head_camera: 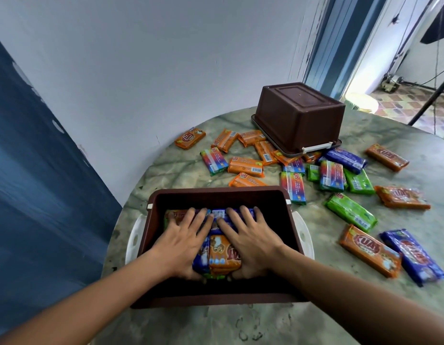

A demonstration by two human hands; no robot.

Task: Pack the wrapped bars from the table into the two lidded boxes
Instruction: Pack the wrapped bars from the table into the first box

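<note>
An open brown box (216, 191) stands on the table right in front of me. Inside it lie several wrapped bars, among them an orange one (223, 255) and a blue one (217, 214). My left hand (183, 241) and my right hand (250, 239) are both inside the box, fingers spread on top of the bars and palms clasping the bundle from either side. A second brown box (300, 115) rests upside down at the back of the table. Loose bars lie between and to the right: orange (246, 166), green (350, 211), blue (412, 257).
The round marbled table (181, 175) ends close to the wall at the left and back. White handles (134, 235) stick out at both sides of the near box. An open doorway and a dark tripod leg (430, 100) are at the back right.
</note>
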